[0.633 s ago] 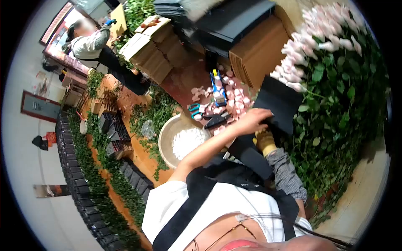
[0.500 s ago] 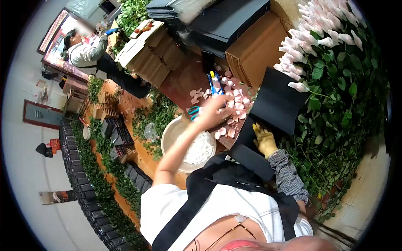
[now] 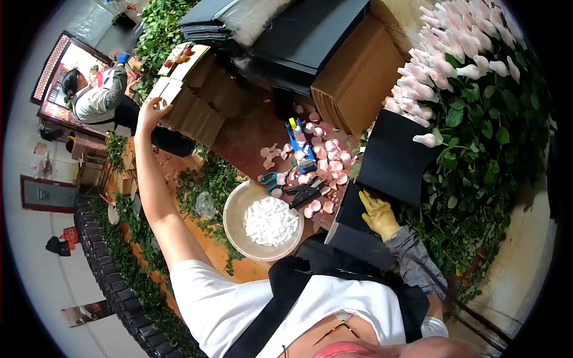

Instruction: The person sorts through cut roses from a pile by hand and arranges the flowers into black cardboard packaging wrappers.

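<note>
Left hand (image 3: 154,113) outstretched at the cardboard (image 3: 194,116), grip unclear; your gloved right hand (image 3: 379,216) rests open on black card (image 3: 353,209), petals (image 3: 329,156) littering the table (image 3: 242,134), co-worker (image 3: 98,98) beyond.

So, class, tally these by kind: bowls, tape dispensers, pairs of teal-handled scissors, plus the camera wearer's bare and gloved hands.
Bowl: 1
Tape dispenser: 1
Teal-handled scissors: 1
Bare hand: 1
Gloved hand: 1
Total: 5

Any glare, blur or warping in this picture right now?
Head view: fisheye distortion bends the pale wall and blackens the corners; the bright opening near the co-worker looks washed out; the pink petals look fairly clear.
</note>
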